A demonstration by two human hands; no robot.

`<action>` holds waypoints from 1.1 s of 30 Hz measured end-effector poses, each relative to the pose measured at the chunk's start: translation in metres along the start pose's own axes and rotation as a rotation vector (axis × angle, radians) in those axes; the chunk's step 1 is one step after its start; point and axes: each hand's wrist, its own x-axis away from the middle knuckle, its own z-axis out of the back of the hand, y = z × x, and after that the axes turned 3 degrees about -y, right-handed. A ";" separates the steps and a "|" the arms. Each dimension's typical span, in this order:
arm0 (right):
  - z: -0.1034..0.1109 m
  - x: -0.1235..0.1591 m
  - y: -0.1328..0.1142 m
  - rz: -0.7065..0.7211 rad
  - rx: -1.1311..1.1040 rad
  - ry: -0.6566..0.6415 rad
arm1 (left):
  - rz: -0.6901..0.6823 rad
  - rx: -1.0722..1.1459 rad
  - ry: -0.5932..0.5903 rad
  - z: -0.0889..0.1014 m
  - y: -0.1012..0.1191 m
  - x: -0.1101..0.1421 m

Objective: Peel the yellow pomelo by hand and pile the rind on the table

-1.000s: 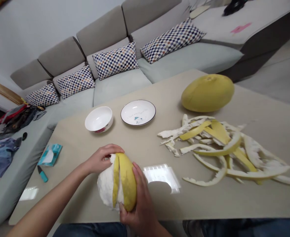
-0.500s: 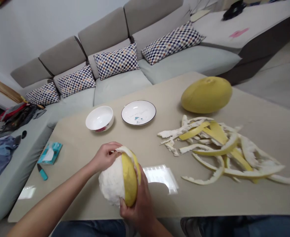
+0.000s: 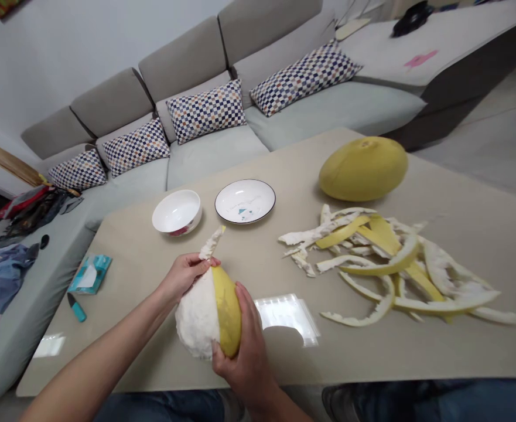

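A partly peeled pomelo [image 3: 198,316] is held over the near side of the table, white pith on its left and yellow rind on its right. My right hand [image 3: 249,346] is wrapped round the rind side, thumb at the front. At the top of the fruit, my left hand [image 3: 191,272] pinches a strip of peel [image 3: 211,243], whose free end sticks up with its white inner side showing. Whether the strip is still joined to the fruit is hidden by the fingers.
Beyond the hands stand a white bowl [image 3: 177,212] and a dark-rimmed plate [image 3: 245,201]. A whole pomelo [image 3: 363,170] lies at the right behind a heap of peel strips [image 3: 385,269]. A tissue pack [image 3: 89,274] and a teal-handled tool [image 3: 77,308] lie left. A sofa [image 3: 214,149] lines the back.
The peel strip that lay curved over the rind now stands up from the top of the pomelo, in my left fingers. My right hand keeps its grip on the fruit.
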 end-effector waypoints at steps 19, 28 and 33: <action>0.000 0.003 0.005 0.024 -0.041 -0.020 | -0.100 0.265 0.144 0.018 -0.022 -0.001; -0.002 0.002 0.003 0.008 -0.027 -0.016 | -0.171 -0.110 0.041 0.011 0.031 0.004; -0.001 0.002 -0.001 -0.036 -0.013 -0.015 | -0.195 -0.204 -0.258 -0.030 0.070 0.004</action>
